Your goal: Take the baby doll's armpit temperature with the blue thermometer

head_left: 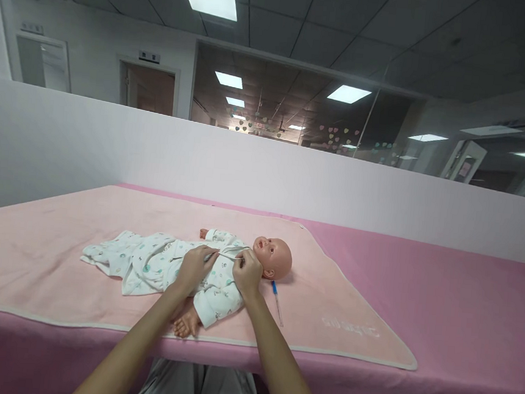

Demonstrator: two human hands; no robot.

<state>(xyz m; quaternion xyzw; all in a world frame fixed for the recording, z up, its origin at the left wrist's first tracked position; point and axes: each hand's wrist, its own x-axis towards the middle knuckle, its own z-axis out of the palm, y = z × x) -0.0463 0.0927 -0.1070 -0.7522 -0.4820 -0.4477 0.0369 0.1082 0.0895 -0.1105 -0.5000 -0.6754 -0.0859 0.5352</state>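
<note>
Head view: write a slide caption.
Left hand and right hand hold a white tie on a dressed doll, a pen beside it.

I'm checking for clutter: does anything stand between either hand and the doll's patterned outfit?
Nothing visible does: the left hand and right hand are both at the chest of the outfit, pinching a white tie. The pen lies beside the doll's head, out of the way.

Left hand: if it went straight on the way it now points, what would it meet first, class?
The left hand would most likely meet the chest of the printed baby outfit, though depth is unclear.
</note>
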